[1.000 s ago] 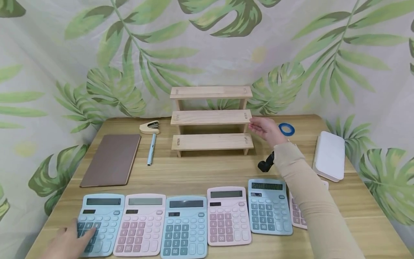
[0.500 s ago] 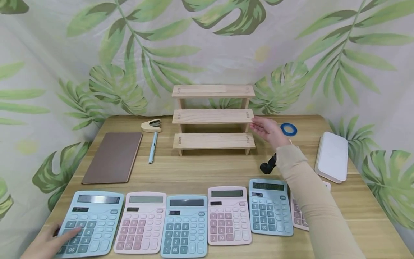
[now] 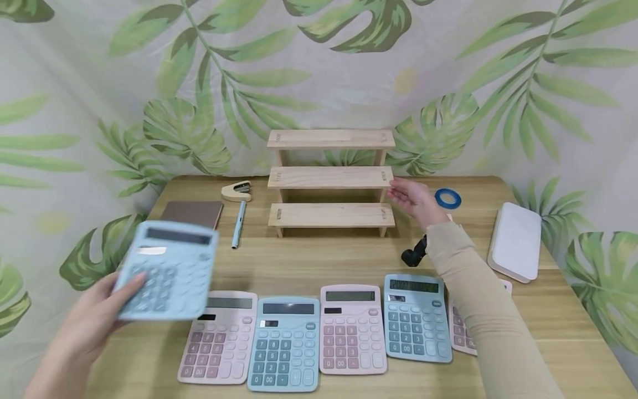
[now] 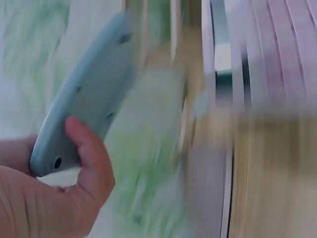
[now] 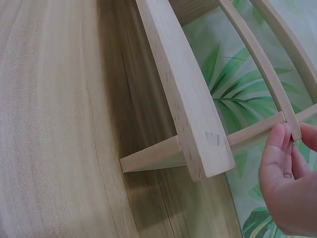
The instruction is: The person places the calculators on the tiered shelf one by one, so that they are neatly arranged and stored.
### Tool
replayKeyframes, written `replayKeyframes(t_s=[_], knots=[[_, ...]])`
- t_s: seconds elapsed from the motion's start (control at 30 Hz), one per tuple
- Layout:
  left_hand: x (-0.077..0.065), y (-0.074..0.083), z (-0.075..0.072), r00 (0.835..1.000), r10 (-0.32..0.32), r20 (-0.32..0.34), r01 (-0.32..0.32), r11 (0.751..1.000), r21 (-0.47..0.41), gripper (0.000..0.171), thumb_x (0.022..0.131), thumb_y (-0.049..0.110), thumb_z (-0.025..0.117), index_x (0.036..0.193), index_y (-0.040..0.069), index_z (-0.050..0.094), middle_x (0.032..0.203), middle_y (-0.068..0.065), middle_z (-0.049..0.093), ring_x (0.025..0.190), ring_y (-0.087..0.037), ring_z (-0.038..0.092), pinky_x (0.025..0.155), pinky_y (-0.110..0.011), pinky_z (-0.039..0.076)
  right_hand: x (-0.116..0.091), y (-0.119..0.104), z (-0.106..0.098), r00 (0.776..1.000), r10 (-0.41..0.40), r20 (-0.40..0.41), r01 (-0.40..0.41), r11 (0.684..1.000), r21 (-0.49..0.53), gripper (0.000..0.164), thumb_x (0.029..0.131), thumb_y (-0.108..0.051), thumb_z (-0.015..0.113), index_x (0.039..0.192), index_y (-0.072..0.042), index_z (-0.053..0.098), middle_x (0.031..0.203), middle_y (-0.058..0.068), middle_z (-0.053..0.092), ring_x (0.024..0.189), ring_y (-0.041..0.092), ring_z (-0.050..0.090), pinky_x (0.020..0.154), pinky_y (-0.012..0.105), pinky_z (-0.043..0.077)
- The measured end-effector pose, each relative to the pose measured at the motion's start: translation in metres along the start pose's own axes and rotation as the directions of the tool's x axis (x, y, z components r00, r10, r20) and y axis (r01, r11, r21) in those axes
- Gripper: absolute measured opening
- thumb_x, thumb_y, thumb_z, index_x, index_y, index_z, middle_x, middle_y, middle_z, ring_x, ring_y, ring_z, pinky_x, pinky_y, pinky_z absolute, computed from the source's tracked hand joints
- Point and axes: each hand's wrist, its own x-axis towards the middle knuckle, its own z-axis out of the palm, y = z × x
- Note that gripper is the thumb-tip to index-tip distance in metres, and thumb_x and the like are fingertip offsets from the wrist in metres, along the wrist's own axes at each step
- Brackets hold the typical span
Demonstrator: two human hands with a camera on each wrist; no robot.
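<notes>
A blue calculator (image 3: pixel 166 271) is held up off the table by my left hand (image 3: pixel 92 313), thumb over its keys. The left wrist view shows the fingers of that hand curled against the back of the calculator (image 4: pixel 89 94). My right hand (image 3: pixel 411 199) pinches the right end of the middle shelf of a three-tier wooden stand (image 3: pixel 331 215). In the right wrist view, thumb and fingertips of the right hand (image 5: pixel 290 178) meet around that shelf's end. Along the front lie a pink calculator (image 3: pixel 217 338), a blue calculator (image 3: pixel 283 343) and several more.
Behind the lifted calculator lies a brown notebook (image 3: pixel 194 212), partly hidden. Nearby are a stapler (image 3: pixel 236 191) and a light blue pen (image 3: pixel 238 224). On the right are blue tape (image 3: pixel 447 198), a black object (image 3: pixel 413 255) and a white case (image 3: pixel 515 241). The right forearm covers part of a pink calculator (image 3: pixel 461 330).
My left hand has taken the leftmost blue calculator, drawn it left, then raised it up and forward over the notebook. The right hand stays at the middle shelf.
</notes>
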Motion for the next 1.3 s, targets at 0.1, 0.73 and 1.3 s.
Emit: replayKeyframes(t_s=[0.1,0.73,1.3], knots=[[0.023,0.024,0.050,0.978,0.018,0.207,0.036,0.966,-0.257,0.017,0.098,0.017,0.045,0.113,0.010,0.042,0.091,0.002,0.070,0.082,-0.012,0.068,0.076,-0.026,0.059,-0.001,-0.001,0.000,1.000,0.001,0.000,-0.001,1.000,-0.014,0.052,0.091,-0.004,0.055,0.140,-0.007,0.037,0.079,0.002,0.064,0.082,0.012,0.061,0.089,0.020,0.052],[0.141,0.036,0.198,0.913,-0.250,0.323,0.359,0.867,-0.345,0.047,0.100,0.017,0.037,0.144,0.008,0.026,0.113,-0.007,0.064,0.092,-0.014,0.065,0.090,-0.030,0.055,0.001,-0.001,0.003,0.999,-0.013,-0.031,0.011,0.999,-0.041,0.053,0.091,-0.003,0.053,0.141,-0.008,0.036,0.081,0.001,0.063,0.087,0.012,0.059,0.106,0.023,0.041],[0.153,0.036,0.212,0.934,-0.331,0.137,0.354,0.792,-0.497,0.059,0.087,-0.010,0.039,0.143,0.000,0.024,0.144,-0.015,0.032,0.132,-0.025,0.038,0.103,-0.027,0.045,0.004,-0.001,0.003,0.999,-0.027,-0.031,0.025,0.999,-0.045,0.051,0.091,-0.003,0.053,0.139,-0.005,0.038,0.079,0.001,0.064,0.082,0.012,0.060,0.098,0.023,0.047]])
